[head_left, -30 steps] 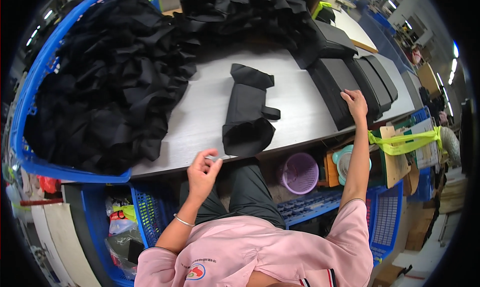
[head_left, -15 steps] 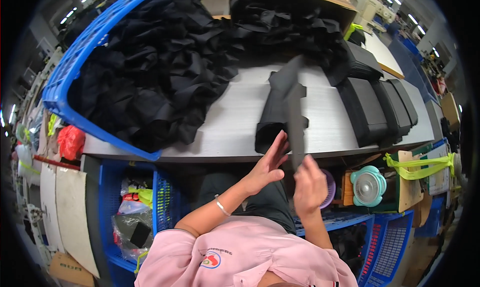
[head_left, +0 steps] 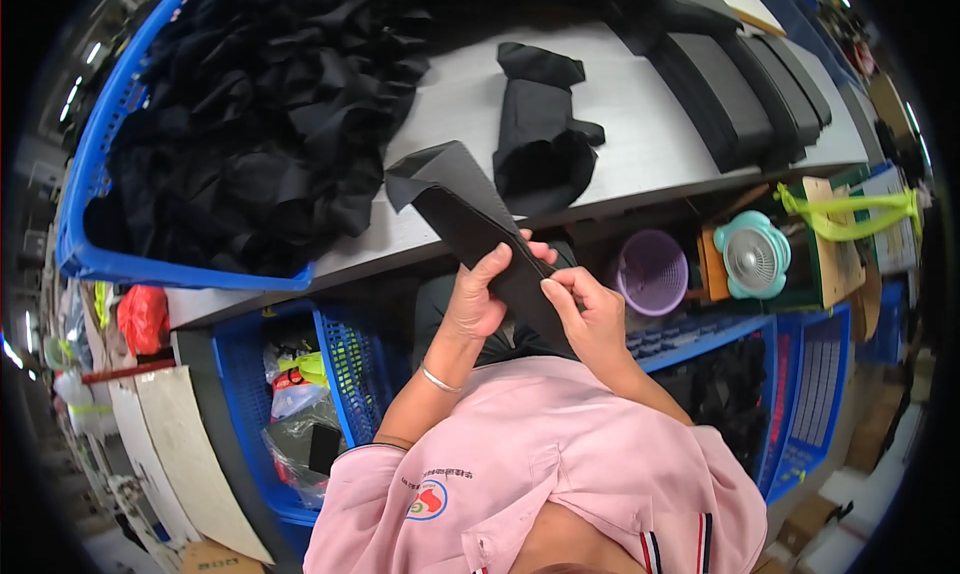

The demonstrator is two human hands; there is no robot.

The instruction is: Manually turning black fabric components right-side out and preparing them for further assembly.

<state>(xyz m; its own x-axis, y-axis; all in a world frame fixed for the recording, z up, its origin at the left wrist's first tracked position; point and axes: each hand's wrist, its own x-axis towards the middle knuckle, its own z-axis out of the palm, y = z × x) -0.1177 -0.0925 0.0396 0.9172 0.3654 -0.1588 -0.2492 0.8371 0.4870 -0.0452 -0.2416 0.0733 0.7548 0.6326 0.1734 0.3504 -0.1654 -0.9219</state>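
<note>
Between my hands, over my lap at the table's front edge, is a folded black fabric piece (head_left: 468, 206), tilted with its far end up to the left. My left hand (head_left: 482, 292) is closed round its left side, thumb on top. My right hand (head_left: 585, 307) pinches its right edge between thumb and fingers. Another black fabric piece (head_left: 537, 124) with small side tabs lies on the table just beyond. To the left, a heap of loose black fabric pieces (head_left: 260, 124) spills out of a blue plastic crate (head_left: 180, 271).
Neat stacks of folded black pieces (head_left: 715, 89) stand at the table's right. Below the table edge are a purple basket (head_left: 652, 271), a small teal fan (head_left: 755, 254) and a yellow-green strap (head_left: 850, 216). Blue crates (head_left: 345, 374) flank my lap; a red bag (head_left: 143, 319) hangs at left.
The black piece has swung from upright to tilted leftward and come nearer my body. Both hands have closed on it; my left was open beside it before. The head view has shifted down.
</note>
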